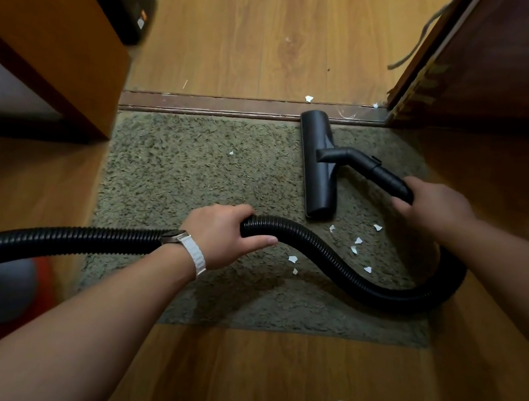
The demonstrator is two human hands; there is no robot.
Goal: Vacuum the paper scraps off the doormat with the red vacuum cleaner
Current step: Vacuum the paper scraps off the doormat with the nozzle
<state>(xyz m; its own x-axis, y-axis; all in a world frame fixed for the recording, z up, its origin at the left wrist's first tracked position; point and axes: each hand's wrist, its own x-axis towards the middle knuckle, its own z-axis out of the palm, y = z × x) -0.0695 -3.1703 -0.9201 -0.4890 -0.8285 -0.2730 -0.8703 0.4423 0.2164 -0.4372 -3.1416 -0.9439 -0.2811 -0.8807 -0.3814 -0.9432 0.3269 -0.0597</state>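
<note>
The doormat (191, 172) lies at the threshold. On it, the hose (333, 258) is gripped by the left hand (223, 235); the right hand (434, 205) grasps the nozzle (320, 164). Paper scraps (358, 240) lie between both hands.

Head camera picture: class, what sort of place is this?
Probably a home doorway: a shaggy green-grey doormat lies on wood-look laminate flooring against a dark wooden threshold strip, with a brown wooden door standing open.

A wooden floor (233, 31) carries a green doormat (192, 169) against the door sill (208, 107). On the doormat lie a black nozzle (318, 163), hose (333, 262) and paper scraps (358, 240).
</note>
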